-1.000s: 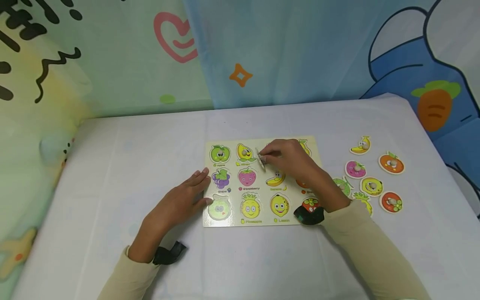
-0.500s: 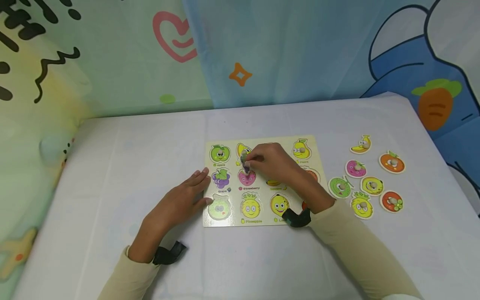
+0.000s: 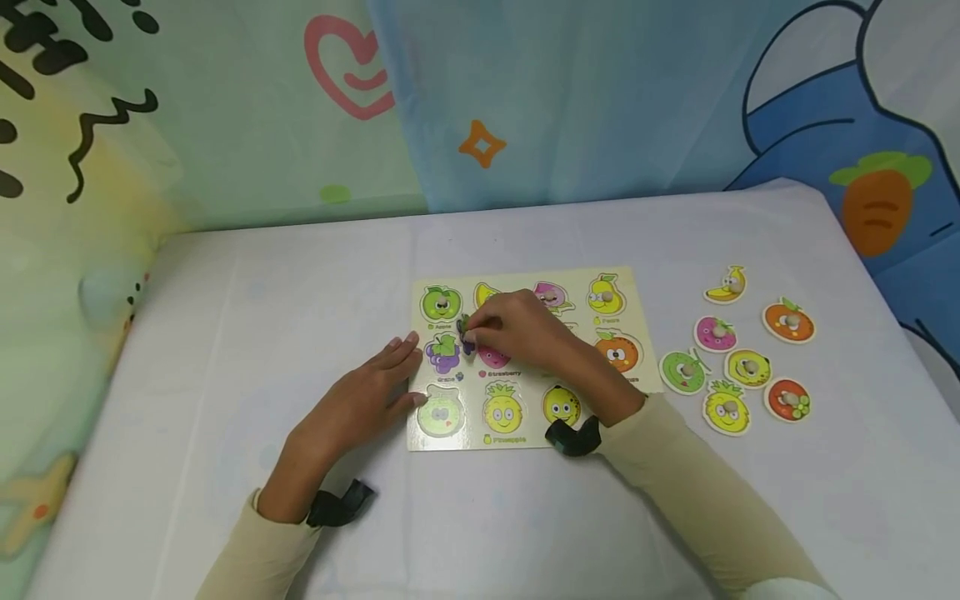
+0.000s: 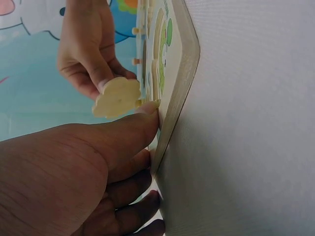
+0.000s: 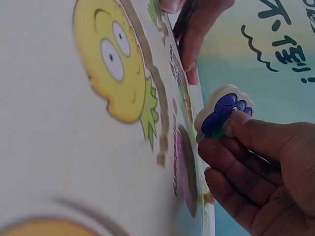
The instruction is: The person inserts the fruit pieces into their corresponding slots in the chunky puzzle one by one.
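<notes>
My right hand (image 3: 517, 329) pinches a grape puzzle piece (image 5: 219, 110) by its knob, between thumb and fingers. In the head view the piece is edge-on above the fruit puzzle board (image 3: 468, 421), just right of the printed grape recess (image 3: 444, 357). The left wrist view shows its plain wooden back. At the board's left edge rests my left hand (image 3: 367, 392), fingers extended and thumb on the board near the green recess (image 3: 441, 412) at the lower left. Knobbed apple (image 3: 441, 305) and pear (image 3: 606, 296) pieces sit in the top row. My right hand partly covers the strawberry recess (image 3: 493, 358).
Several loose pieces lie right of the board, among them a banana (image 3: 726, 285), an orange (image 3: 788, 322), a pineapple (image 3: 726, 408) and a lemon (image 3: 747, 368). A white cloth (image 3: 300, 275) covers the table, with a printed curtain (image 3: 600, 100) behind.
My right hand has carried the grape piece leftward across the board, from beside the top-row middle to near the grape recess. My left hand has stayed at the board's edge.
</notes>
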The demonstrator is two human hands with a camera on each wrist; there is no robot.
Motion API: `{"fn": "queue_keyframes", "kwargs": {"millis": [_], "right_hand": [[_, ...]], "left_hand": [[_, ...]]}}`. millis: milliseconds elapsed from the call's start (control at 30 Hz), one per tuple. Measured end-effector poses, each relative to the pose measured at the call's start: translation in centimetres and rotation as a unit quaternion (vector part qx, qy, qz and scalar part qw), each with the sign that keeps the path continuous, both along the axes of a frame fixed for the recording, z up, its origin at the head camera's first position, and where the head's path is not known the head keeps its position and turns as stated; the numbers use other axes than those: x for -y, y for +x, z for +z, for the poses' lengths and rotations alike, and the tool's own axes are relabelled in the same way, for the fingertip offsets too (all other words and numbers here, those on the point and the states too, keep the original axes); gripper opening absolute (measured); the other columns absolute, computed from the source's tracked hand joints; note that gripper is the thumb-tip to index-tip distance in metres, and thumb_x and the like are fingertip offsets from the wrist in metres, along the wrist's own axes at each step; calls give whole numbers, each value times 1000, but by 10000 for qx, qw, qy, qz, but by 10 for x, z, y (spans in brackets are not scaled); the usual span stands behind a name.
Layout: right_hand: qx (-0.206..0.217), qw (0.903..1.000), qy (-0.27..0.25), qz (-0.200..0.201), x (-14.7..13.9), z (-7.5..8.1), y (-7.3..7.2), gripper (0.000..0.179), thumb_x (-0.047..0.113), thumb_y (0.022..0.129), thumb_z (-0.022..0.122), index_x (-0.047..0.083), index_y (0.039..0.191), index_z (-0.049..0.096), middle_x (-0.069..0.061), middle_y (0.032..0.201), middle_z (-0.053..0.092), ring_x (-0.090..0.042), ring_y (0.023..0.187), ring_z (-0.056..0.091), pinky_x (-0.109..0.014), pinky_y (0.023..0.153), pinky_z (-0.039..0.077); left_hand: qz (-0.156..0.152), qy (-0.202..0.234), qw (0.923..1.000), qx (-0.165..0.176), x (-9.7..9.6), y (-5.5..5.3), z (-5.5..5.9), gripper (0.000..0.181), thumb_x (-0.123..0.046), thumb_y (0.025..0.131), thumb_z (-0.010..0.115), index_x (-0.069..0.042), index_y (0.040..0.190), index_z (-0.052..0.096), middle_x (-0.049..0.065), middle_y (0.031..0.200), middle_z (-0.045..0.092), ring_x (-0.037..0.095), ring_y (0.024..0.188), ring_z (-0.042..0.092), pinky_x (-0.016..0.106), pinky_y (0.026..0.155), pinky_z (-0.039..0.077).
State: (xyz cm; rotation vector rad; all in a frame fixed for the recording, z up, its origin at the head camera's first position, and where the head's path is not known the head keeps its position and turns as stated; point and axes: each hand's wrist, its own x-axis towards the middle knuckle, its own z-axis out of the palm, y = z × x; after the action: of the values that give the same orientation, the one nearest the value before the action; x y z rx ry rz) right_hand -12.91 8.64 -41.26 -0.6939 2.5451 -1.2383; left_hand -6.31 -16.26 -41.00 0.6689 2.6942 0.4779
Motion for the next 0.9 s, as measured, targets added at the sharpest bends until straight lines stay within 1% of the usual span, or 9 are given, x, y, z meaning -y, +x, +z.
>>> {"fn": "queue_keyframes", "kwargs": {"millis": [133, 267, 567, 733, 900], "right_hand": [[90, 9998, 134, 68, 8, -1, 0, 11, 15, 89, 73, 11, 98, 78, 4, 94, 71, -11, 85, 59, -26, 73, 49], [47, 9994, 262, 229, 16, -1, 2, 12, 16, 89, 73, 11, 98, 78, 5, 95, 72, -10, 85, 58, -26, 73, 48], [-143, 9985, 279, 456, 20, -1, 3, 4, 11, 87, 74, 11, 89, 77, 8, 83, 69, -10, 74, 55, -26, 64, 47], [-21, 9980, 320, 552, 20, 2, 3, 4, 10, 88, 72, 11, 86, 76, 8, 80, 68, -11, 70, 55, -26, 62, 48], [32, 9972, 432, 610, 23, 4, 2, 4, 12, 88, 73, 11, 86, 76, 8, 79, 67, -11, 71, 55, -26, 64, 48]], "left_hand": [[12, -26, 10000, 2, 0, 0, 1, 68, -31, 90, 71, -6, 147, 43, 5, 157, 26, 25, 143, 25, 43, 110, 34], [8, -9, 10000, -15, 0, 0, 1, 67, -31, 90, 71, -6, 146, 44, 5, 157, 26, 26, 143, 26, 43, 110, 34], [-66, 116, 9999, -89, 0, 0, -1, 65, -29, 91, 70, -3, 145, 45, 7, 157, 28, 27, 143, 27, 43, 110, 33], [-23, 101, 9999, -49, 0, -1, -1, 66, -30, 91, 71, -4, 145, 44, 6, 157, 27, 26, 143, 27, 43, 110, 34], [-30, 72, 10000, -35, 0, -1, 0, 65, -30, 91, 70, -3, 145, 44, 7, 156, 27, 26, 143, 27, 43, 110, 34]]}}
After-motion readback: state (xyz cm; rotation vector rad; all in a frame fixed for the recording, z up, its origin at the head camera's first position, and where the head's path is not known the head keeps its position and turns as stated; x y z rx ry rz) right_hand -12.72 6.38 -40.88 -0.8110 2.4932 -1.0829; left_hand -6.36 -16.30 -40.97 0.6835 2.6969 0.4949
